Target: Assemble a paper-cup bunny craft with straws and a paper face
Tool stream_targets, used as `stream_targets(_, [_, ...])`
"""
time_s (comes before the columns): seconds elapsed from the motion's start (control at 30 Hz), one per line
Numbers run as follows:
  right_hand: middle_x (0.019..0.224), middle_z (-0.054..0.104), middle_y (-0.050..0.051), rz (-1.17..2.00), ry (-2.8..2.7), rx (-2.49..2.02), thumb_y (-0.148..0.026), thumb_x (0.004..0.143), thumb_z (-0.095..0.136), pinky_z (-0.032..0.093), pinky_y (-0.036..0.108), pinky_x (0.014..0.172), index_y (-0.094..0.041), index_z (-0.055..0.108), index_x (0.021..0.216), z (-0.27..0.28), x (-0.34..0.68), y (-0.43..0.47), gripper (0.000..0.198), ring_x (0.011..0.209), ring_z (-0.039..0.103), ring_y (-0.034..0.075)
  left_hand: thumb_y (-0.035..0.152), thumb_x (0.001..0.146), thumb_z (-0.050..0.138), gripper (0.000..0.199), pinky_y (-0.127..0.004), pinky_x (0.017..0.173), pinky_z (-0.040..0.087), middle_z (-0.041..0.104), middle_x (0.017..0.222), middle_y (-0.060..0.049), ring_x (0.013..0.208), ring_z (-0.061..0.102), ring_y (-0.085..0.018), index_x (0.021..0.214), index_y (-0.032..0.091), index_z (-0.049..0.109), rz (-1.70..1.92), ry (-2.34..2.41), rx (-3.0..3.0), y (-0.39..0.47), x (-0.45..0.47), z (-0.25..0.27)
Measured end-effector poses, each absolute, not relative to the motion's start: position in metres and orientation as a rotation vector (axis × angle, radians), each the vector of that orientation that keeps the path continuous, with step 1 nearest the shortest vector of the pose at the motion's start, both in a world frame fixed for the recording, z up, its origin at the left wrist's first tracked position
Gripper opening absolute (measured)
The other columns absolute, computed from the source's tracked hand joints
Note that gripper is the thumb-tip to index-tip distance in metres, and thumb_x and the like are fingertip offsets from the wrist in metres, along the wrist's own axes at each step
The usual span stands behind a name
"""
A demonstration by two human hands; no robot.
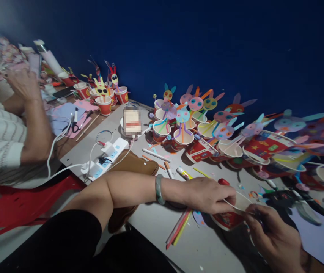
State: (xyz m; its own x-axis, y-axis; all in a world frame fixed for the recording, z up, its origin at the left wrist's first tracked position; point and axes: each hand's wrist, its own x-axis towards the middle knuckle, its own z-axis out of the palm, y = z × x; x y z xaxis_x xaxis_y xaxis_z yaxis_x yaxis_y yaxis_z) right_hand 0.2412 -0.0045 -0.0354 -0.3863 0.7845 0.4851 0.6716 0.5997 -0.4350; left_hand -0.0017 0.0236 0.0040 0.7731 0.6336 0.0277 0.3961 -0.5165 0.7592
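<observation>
Cup (228,222) paper; power strip (111,156) smooth plastic.

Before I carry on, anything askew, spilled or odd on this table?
Yes: beyond the left hand, one red cup looks tipped onto its side, while the cup to its left stands upright. Small paper scraps also lie loose nearby, like untidied offcuts.

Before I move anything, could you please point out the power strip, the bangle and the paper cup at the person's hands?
Power strip (112,154): head view, on its top face.
Bangle (158,189): head view, on its outer band.
Paper cup (229,221): head view, on its red outer wall.
</observation>
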Motion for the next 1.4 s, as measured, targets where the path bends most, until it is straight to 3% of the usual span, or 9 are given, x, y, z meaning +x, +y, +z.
stream_targets(0.37, [0.057,0.062,0.000,0.256,-2.187,-1.174,-0.044,0.084,0.061,0.044,0.020,0.042,-0.022,0.058,0.077,-0.036,0.244,-0.003,0.023,0.043,0.058,0.014,0.036,0.096,0.052,0.020,-0.025,0.072,0.040,0.068,0.092,-0.004,0.086,0.061,-0.017,0.096,0.017,0.057,0.357,0.685,2.153,0.025,-0.003,0.008])
stream_targets(0.73, [0.056,0.061,-0.004,0.160,-2.259,-1.023,-0.043,0.090,0.059,0.040,0.015,0.038,-0.022,0.055,0.081,-0.031,0.238,-0.003,0.023,0.036,0.052,0.008,0.022,0.095,0.047,0.016,-0.027,0.073,0.041,0.069,0.096,-0.005,0.090,0.063,-0.019,0.102,0.017,0.061,0.227,0.699,2.196,0.023,-0.002,0.019])
stream_targets(1.0, [0.056,0.062,-0.001,0.285,-2.187,-1.257,-0.055,0.086,0.057,0.043,0.020,0.042,-0.022,0.056,0.077,-0.038,0.245,-0.006,0.034,0.040,0.055,0.012,0.025,0.095,0.046,0.017,-0.028,0.074,0.041,0.069,0.104,-0.006,0.094,0.064,-0.020,0.104,0.017,0.058,0.261,0.721,2.185,0.022,-0.002,0.015])
stream_targets(1.4, [0.053,0.060,-0.004,0.297,-2.218,-1.175,-0.046,0.086,0.061,0.038,0.018,0.038,-0.023,0.056,0.077,-0.033,0.242,-0.005,0.025,0.035,0.050,0.010,0.034,0.096,0.052,0.020,-0.026,0.073,0.040,0.069,0.103,-0.007,0.093,0.064,-0.019,0.101,0.016,0.057,0.294,0.747,2.155,0.023,-0.002,0.011])
